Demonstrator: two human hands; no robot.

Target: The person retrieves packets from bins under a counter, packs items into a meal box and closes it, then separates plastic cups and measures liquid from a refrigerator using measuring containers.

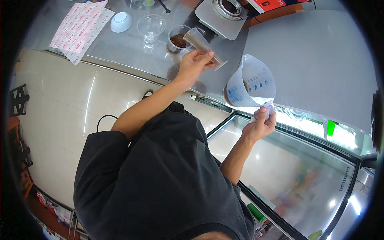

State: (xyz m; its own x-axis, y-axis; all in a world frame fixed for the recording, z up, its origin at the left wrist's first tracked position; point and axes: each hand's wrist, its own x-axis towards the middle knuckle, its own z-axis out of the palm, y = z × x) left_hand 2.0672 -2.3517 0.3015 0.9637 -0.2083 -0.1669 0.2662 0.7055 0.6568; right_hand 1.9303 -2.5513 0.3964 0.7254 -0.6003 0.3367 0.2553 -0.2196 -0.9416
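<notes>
My left hand is closed around a clear measuring cylinder with a brownish tint inside. The cylinder leans over, its mouth at the rim of a clear plastic cup and its flat foot towards the right. Dark brown contents show in that cup. On the other side, my right hand grips the handle of a translucent measuring jug with blue markings. The jug is held tilted beyond the counter edge, and something brownish shows low in it.
On the steel counter stand another clear cup, a white bowl and printed red-and-white sheets. A silver appliance with a round metal top is at the back. A glass-topped freezer lies to the right.
</notes>
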